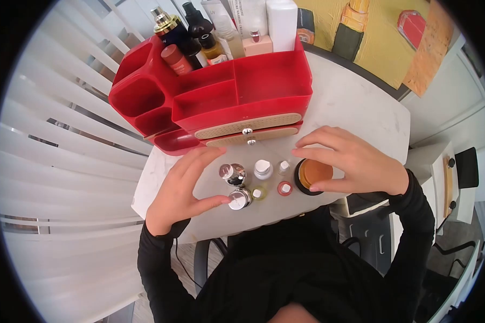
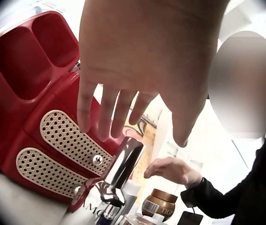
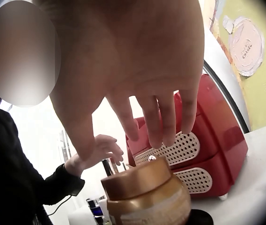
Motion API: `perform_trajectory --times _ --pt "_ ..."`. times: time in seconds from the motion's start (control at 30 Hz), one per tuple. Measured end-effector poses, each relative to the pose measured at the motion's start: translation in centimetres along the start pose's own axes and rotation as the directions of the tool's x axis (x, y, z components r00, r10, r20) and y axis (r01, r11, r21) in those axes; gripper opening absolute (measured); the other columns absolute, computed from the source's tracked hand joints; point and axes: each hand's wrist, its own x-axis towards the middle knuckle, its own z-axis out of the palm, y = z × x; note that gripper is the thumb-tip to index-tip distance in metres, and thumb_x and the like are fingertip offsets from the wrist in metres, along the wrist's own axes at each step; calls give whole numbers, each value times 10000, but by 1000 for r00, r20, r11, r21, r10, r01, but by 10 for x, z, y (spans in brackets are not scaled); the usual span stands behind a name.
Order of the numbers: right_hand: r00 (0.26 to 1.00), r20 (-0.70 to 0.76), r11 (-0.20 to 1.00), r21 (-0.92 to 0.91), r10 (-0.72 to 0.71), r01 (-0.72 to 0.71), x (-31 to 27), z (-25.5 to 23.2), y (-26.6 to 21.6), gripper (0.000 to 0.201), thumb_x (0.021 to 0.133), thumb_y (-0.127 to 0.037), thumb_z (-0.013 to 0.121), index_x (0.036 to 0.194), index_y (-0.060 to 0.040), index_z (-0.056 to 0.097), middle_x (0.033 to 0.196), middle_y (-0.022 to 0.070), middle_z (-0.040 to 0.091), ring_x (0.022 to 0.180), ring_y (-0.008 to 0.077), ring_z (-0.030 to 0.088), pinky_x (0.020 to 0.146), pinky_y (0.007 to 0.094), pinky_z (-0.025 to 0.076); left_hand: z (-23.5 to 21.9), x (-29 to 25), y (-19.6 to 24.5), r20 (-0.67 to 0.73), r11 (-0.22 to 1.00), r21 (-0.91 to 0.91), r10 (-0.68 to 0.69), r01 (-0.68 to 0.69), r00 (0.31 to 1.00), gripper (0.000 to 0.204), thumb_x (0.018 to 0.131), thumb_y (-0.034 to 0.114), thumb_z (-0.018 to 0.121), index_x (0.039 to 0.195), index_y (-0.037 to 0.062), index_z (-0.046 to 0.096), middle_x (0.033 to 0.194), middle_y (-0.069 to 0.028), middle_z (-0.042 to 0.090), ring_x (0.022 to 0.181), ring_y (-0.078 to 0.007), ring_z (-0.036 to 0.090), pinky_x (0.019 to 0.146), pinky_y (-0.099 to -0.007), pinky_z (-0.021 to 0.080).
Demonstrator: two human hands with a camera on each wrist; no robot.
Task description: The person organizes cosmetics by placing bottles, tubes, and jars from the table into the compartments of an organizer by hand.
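Observation:
Both hands hold nothing, their fingers spread apart around a group of small cosmetics on the table. My left hand [image 1: 180,185] is at the left of the group, its thumb tip close to a silver-capped bottle [image 1: 240,198] in the head view. A second silver bottle [image 1: 232,174] stands just behind that one. My right hand [image 1: 355,161] hovers beside a brown-gold jar [image 3: 147,192], thumb and fingers on either side of it. Between the hands stand a white-capped bottle [image 1: 263,169], a small clear bottle [image 1: 283,167], a yellow-green bottle [image 1: 258,192] and a red one [image 1: 285,188].
Behind the bottles stands a red organizer [image 1: 242,102] with bare compartments and two woven-front drawers. Several bottles and tubes, including a dark gold-capped bottle [image 1: 170,29], fill its back. Blinds [image 1: 64,134] hang at the left. A yellow painting [image 1: 372,43] leans behind the white table [image 1: 355,97].

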Motion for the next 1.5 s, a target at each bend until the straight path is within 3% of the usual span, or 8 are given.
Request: perform_trajectory --times 0.2,0.27,0.47,1.07,1.2,1.33,1.47,1.5 --pt "986 63 988 -21 -153 155 62 6 -4 292 846 -179 703 1077 -21 618 1069 149 617 1025 326 627 846 429 512 13 6 -15 126 939 -269 -187 215 974 632 737 238 857 1252 52 542 1225 -124 614 1109 -309 607 910 -404 507" --pt "927 356 960 -197 -117 197 83 11 -6 222 845 -176 689 1000 -48 593 1005 107 566 938 289 628 751 410 516 21 6 -15 154 936 -253 -212 246 965 594 755 223 844 1237 51 543 1219 -119 618 1094 -302 618 893 -398 517" --pt "856 500 926 -249 -128 283 95 25 10 192 856 -156 648 1008 -71 567 893 114 578 806 303 649 663 408 533 37 5 -32 231 929 -284 -174 238 957 488 802 162 796 1211 45 557 1157 -115 637 1020 -293 656 848 -371 546" --pt "849 507 937 -203 -148 285 100 44 18 112 835 -105 624 927 -47 595 794 96 639 756 285 675 630 374 542 48 8 -34 206 921 -330 -143 207 968 426 792 190 816 1143 41 625 1028 -132 678 936 -320 683 812 -360 548" --pt "901 428 943 -266 -70 199 106 15 -8 165 841 -188 675 910 -60 598 788 82 632 767 289 668 641 373 538 25 5 -21 32 922 -332 -198 197 980 485 756 164 845 1172 36 631 1070 -134 684 937 -304 685 814 -350 549" --pt "958 -14 939 -206 -285 276 118 -38 -15 235 849 -214 675 998 -39 627 862 99 673 791 287 681 642 366 533 -26 4 -6 -320 883 -469 -200 29 926 541 719 89 870 1211 34 651 1218 -147 654 1034 -208 666 843 -328 575" --pt "914 -293 934 -301 -281 191 153 -65 -20 294 843 -271 657 1022 -38 665 879 133 690 796 310 681 663 381 537 -69 51 -13 -617 999 -41 0 -32 787 310 784 57 804 1052 -12 664 1126 -93 674 929 -155 634 737 -293 533" --pt "970 -236 961 -275 -53 -14 165 -71 -31 271 845 -256 665 984 -23 650 861 164 671 864 336 652 749 405 512 -73 64 -21 -577 996 -89 -62 13 815 308 793 74 805 1046 -15 654 1099 -88 677 899 -147 635 720 -281 530"
